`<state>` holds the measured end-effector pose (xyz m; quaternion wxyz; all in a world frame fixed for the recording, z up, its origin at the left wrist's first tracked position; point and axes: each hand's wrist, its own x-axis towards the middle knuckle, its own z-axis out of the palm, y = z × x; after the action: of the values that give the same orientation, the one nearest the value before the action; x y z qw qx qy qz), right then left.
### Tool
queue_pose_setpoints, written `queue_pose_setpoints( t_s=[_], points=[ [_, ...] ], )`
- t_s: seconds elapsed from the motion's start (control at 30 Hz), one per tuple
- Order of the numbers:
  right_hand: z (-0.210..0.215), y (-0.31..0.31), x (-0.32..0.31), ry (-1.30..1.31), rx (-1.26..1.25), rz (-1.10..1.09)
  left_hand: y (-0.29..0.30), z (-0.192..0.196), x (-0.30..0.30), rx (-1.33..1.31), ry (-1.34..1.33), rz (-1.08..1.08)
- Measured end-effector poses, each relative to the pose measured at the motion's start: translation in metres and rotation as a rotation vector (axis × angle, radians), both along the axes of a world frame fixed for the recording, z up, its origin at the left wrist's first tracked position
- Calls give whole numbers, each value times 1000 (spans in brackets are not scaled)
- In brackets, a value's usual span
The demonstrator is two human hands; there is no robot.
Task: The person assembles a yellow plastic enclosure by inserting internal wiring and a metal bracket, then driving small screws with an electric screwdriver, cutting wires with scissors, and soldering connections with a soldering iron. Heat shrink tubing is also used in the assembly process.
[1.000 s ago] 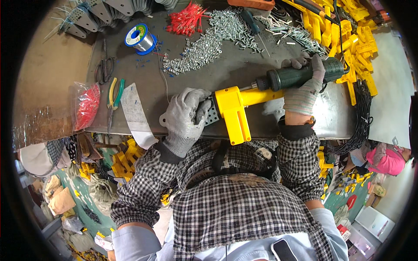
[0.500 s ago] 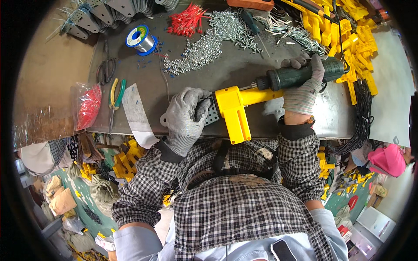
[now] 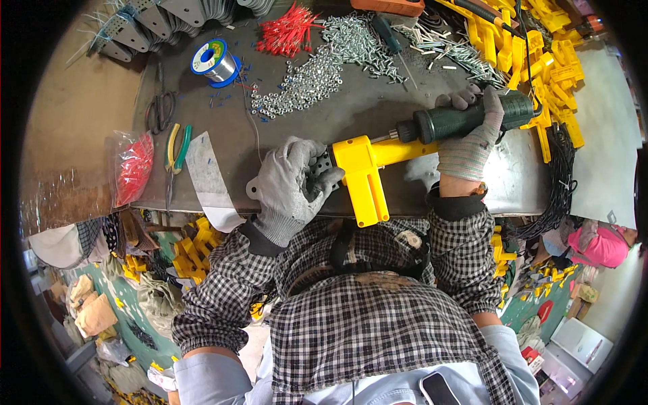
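Observation:
My right hand [image 3: 469, 135], gloved, is wrapped round a dark green electric screwdriver [image 3: 445, 121] lying level above the bench. Its bit points left and meets the top of a yellow plastic housing [image 3: 360, 179]. In my gloved left hand [image 3: 287, 179] is a grey perforated metal plate [image 3: 322, 165], pressed against the housing's left side; the thumb reaches to the yellow edge. Most of the plate is covered by the fingers, and one rounded tab sticks out left of the hand. Whether a screw sits at the bit's tip cannot be made out.
Metal nuts [image 3: 297, 91] and screws [image 3: 358, 44] lie in heaps behind my hands. A solder spool [image 3: 216, 63], pliers [image 3: 177, 148] and scissors [image 3: 160, 111] are at left. Yellow housings [image 3: 557, 67] pile up at right, beside a black cable bundle [image 3: 560, 175].
My left thumb has shifted right and down over the plate, toward the yellow housing. The screwdriver and my right hand stay nearly in place.

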<state>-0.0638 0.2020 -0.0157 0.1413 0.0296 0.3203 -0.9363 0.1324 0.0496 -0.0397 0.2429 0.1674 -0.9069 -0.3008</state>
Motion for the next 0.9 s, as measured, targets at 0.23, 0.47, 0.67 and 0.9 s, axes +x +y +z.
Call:
queue_pose_setpoints(
  t_s=[0.23,0.47,0.67,0.9],
  points=[
    [-3,-2,-1,9,-1,-18,-2,-2,-2,-179,-77,-69],
    [3,-6,-3,44,17,-48,-2,4,-5,-188,-42,-93],
    [10,13,-12,144,23,-125,-51,20,-77,-343,-171,-195],
    [19,45,11,126,28,-98,-46,19,-162,-912,-849,-397]
  ],
)
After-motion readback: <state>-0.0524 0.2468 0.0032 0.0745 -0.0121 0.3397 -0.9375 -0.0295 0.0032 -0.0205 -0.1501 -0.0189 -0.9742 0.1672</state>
